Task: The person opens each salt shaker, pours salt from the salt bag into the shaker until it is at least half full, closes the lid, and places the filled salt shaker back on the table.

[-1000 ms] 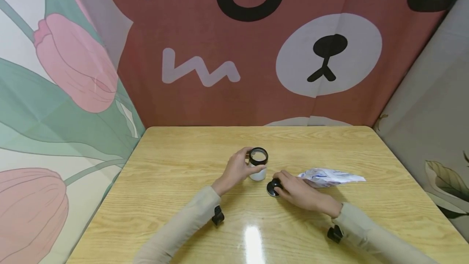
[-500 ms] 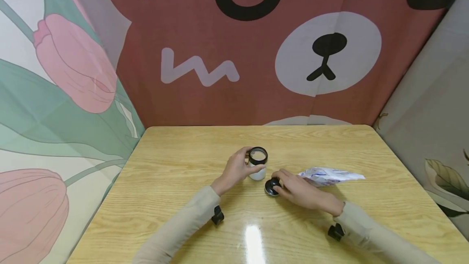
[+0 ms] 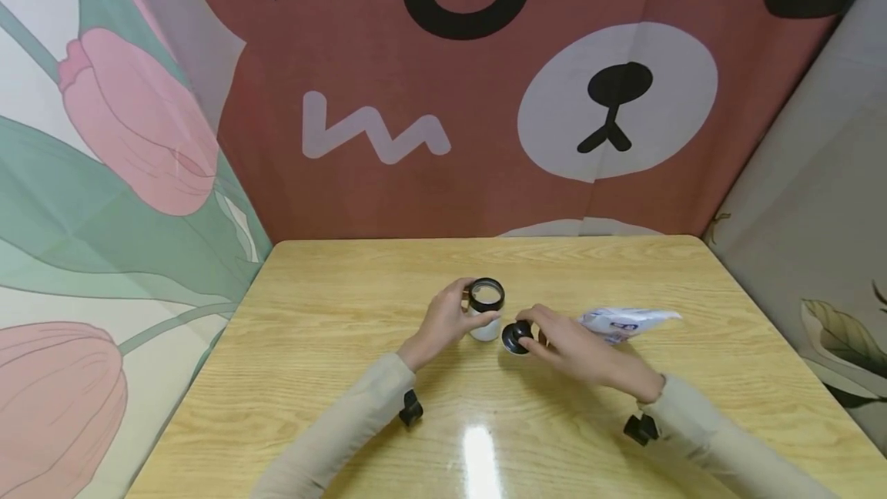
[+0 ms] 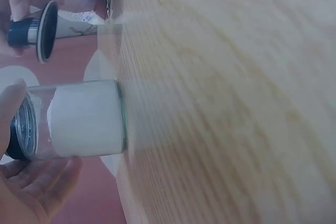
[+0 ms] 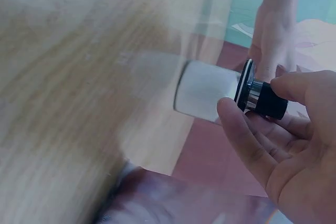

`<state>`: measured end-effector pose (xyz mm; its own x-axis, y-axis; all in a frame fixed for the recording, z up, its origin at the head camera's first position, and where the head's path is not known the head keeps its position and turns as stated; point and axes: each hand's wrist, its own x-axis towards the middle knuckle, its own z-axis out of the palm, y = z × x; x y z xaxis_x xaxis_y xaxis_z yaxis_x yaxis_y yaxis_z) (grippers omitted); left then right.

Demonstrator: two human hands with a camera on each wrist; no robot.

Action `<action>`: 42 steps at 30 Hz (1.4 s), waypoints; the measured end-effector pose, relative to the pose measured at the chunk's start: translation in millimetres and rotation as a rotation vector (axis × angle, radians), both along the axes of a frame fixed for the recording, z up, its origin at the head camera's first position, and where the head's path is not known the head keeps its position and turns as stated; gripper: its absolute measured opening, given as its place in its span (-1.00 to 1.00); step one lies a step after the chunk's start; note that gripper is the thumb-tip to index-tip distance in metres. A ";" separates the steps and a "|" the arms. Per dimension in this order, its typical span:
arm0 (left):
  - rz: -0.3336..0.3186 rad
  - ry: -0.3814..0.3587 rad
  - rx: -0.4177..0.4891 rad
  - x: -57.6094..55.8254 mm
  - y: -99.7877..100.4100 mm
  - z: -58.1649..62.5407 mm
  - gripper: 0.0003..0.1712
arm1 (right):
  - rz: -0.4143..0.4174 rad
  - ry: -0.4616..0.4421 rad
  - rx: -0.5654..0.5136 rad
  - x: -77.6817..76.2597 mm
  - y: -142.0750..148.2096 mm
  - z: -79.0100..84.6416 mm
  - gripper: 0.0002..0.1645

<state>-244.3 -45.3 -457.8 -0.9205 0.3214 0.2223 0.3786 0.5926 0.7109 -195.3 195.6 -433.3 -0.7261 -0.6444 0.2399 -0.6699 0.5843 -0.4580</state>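
My left hand grips a clear glass jar around its black collar, thumb on the near side and fingers behind. The jar stands upright on the table, holding something white, and its top is uncovered. My right hand pinches the black knob of a round black lid. In the left wrist view the lid hangs off the table, beside the jar and apart from it. The right wrist view shows the lid in line with the jar, hiding the jar's top.
A white plastic packet with blue print lies on the wooden table behind my right hand, partly hidden by it. Printed cloth hangings stand at the table's back and sides.
My right hand has lifted the lid up from the table, a little farther back and close beside the jar. The left hand and jar keep their place. More of the packet's print shows.
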 end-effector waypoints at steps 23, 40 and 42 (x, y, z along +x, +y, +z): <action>-0.029 0.008 0.007 -0.1 -1.4 0.5 -0.18 | -0.044 0.135 -0.163 -13.0 -3.6 13.6 -0.57; -0.036 0.009 0.016 3.5 -0.8 0.0 -0.18 | -0.097 0.175 -0.199 -27.4 -8.4 14.5 -0.55; -0.036 0.015 0.013 3.3 -0.9 -0.9 -0.18 | -0.102 0.181 -0.199 -29.4 -9.0 14.2 -0.55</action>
